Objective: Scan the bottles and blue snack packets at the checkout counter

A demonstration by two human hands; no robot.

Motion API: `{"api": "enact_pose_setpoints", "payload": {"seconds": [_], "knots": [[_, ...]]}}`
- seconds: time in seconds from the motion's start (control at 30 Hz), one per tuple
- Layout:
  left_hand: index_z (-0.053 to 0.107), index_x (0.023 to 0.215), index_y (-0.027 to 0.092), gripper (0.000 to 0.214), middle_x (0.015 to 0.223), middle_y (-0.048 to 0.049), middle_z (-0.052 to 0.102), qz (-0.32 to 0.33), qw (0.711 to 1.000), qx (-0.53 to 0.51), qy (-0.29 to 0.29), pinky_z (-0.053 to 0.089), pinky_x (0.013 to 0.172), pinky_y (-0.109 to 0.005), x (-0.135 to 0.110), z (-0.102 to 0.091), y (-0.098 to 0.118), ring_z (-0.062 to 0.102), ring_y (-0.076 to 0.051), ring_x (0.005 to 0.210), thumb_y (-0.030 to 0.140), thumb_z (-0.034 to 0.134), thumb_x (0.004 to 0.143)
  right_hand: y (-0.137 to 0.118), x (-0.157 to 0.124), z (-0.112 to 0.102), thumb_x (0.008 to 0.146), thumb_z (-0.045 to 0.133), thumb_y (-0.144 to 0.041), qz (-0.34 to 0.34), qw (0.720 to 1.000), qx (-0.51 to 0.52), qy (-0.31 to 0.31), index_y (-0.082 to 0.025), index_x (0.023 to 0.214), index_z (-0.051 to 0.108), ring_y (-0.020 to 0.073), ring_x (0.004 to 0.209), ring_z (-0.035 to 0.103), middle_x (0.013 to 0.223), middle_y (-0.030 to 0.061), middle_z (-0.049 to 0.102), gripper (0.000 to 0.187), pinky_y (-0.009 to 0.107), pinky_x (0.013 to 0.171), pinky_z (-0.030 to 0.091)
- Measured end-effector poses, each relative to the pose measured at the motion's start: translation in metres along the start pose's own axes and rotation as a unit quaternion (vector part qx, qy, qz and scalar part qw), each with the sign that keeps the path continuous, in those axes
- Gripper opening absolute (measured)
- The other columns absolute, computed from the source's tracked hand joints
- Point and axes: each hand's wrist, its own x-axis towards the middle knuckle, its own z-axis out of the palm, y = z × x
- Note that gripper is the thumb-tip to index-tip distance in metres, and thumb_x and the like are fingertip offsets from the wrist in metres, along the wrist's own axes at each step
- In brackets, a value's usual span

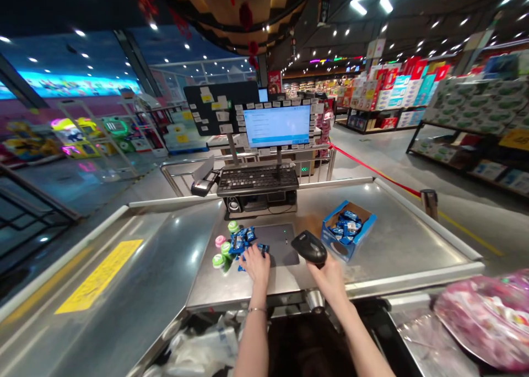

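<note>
Two hands at a steel checkout surface (397, 239): left hand (257, 267) over blue wrapped packets (242, 242), grip unclear; right hand (328, 278), fingers (319, 267) clenched around a black handheld barcode scanner (309, 247), beside a blue cardboard box (348, 231).

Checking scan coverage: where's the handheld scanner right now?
Head view: the black handheld scanner is in the right hand, over the steel counter, at the right edge of the dark mat, just left of the blue cardboard box.
</note>
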Motion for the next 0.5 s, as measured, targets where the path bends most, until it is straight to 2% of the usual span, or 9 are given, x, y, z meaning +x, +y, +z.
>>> {"api": "enact_pose_setpoints", "payload": {"seconds": [0.1, 0.2, 0.33, 0.5], "knots": [[0.056, 0.110, 0.014, 0.032, 0.110, -0.0138, 0.056, 0.013, 1.000, 0.010, -0.002, 0.027, 0.095, -0.048, 0.009, 0.002, 0.000, 0.043, -0.028, 0.109, 0.020, 0.044, 0.082, 0.002, 0.002, 0.001, 0.076, 0.049, -0.033, 0.008, 1.000, 0.007, -0.004, -0.012, 0.099, 0.064, 0.0258, 0.079, 0.068, 0.079, 0.0105, 0.072, 0.035, 0.034, 0.069, 0.051], [0.056, 0.113, 0.015, 0.033, 0.117, -0.0139, 0.054, 0.027, 0.999, -0.016, 0.020, 0.029, 0.093, -0.048, 0.012, 0.001, 0.013, 0.042, -0.029, 0.113, 0.016, 0.043, 0.082, 0.006, 0.005, 0.001, 0.075, 0.050, -0.034, 0.017, 1.000, 0.025, -0.001, -0.013, 0.099, 0.064, 0.0247, 0.077, 0.068, 0.079, 0.0093, 0.072, 0.034, 0.032, 0.068, 0.051], [0.056, 0.112, 0.018, 0.031, 0.117, -0.0110, 0.056, 0.105, 0.989, -0.097, 0.040, 0.031, 0.094, -0.048, 0.002, -0.004, 0.052, 0.042, -0.028, 0.115, 0.018, 0.043, 0.084, 0.013, 0.010, -0.001, 0.076, 0.051, -0.037, 0.032, 0.999, 0.028, 0.011, -0.015, 0.097, 0.065, 0.0248, 0.077, 0.068, 0.079, 0.0086, 0.072, 0.033, 0.031, 0.066, 0.051], [0.055, 0.114, 0.018, 0.031, 0.114, -0.0098, 0.057, 0.205, 0.955, -0.213, 0.028, 0.034, 0.096, -0.044, -0.014, -0.012, 0.110, 0.045, -0.026, 0.113, 0.018, 0.046, 0.084, 0.020, 0.019, -0.012, 0.076, 0.050, -0.036, 0.040, 0.999, 0.023, 0.027, -0.016, 0.100, 0.064, 0.0255, 0.081, 0.068, 0.083, 0.0091, 0.072, 0.034, 0.031, 0.068, 0.051]]}}
